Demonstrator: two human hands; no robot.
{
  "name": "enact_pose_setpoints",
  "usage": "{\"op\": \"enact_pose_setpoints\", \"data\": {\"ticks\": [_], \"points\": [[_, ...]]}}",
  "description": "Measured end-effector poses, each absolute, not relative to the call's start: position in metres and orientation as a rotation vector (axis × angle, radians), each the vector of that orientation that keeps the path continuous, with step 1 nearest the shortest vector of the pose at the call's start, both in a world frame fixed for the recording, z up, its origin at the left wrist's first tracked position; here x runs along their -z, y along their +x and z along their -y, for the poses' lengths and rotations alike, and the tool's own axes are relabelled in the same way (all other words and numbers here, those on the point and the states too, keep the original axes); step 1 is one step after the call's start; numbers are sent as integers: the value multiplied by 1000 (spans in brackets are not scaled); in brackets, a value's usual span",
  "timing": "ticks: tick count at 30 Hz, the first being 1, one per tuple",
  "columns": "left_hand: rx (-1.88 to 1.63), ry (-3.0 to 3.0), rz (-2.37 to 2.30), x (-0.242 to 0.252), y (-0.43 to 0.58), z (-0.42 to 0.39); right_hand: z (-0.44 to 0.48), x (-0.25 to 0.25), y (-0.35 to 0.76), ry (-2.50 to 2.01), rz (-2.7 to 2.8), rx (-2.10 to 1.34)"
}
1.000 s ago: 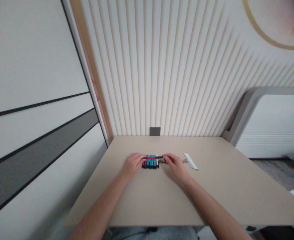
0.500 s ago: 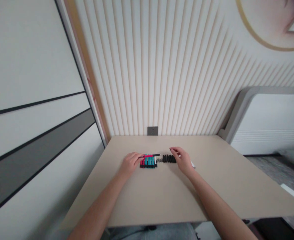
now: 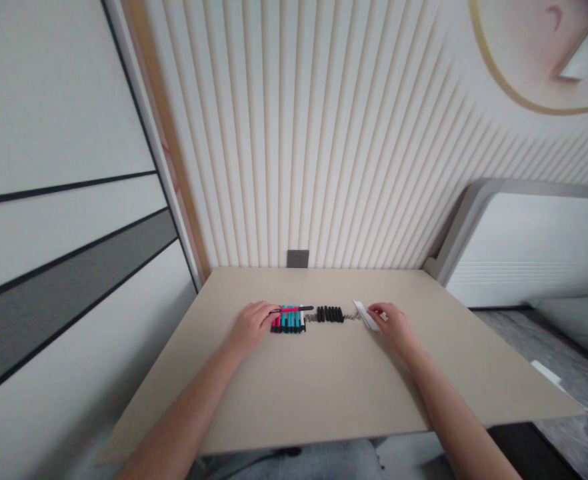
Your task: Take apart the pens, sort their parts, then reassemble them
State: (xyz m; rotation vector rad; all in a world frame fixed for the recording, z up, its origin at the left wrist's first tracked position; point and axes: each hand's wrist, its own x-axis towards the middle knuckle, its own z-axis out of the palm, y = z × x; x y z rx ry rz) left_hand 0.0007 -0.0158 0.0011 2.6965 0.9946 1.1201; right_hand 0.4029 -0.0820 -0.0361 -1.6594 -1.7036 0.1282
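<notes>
— Since the left hand (image 3: 249, 325) is curled shut round the end of the pen (image 3: 294, 309), what could go wrong there?

— A slip, I'd judge. The pen runs across the tops of the markers (image 3: 288, 322), right beside that hand, so a drag or a careless lift of the wrist could knock the row out of line.

— And the right hand (image 3: 393, 325)?

— Loosely curled, with the fingertips (image 3: 377, 311) at the end of the white strip (image 3: 365, 315). Whether they pinch it or only touch it, I cannot tell (it's small and far from the camera).

— What lies between the hands?

— Just right of the markers sits a short row of black pieces (image 3: 330, 314), with small springs (image 3: 351, 317) beside it. A brushing knuckle could scatter those most easily, I'd say. Everything lies on the table (image 3: 324, 393), ahead of both wrists.
</notes>
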Motion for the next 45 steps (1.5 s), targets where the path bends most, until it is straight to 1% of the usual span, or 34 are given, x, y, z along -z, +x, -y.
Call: {"op": "enact_pose_setpoints", "data": {"ticks": [11, 24, 31, 35, 39, 42, 45], "points": [[-1086, 2709, -1018, -1, 1, 17, 90, 27, 386, -1640, 1906, -140], [-1118, 2718, -969, -2, 2, 17, 88, 24, 378, -1690, 1971, -91], [-1099, 2740, -945, -1, 2, 17, 91, 13, 365, -1565, 1934, 42], [-1079, 2778, -898, 1, 4, 16, 89, -7, 325, -1359, 1999, -144], [-1054, 2805, -895, 0, 5, 18, 76, -26, 285, -1253, 2147, -324], [-1060, 2805, -914, -1, 3, 19, 66, -25, 266, -1268, 2162, -426], [-1049, 2811, -929, 1, 1, 19, 62, -12, 257, -1319, 2108, -471]]}}
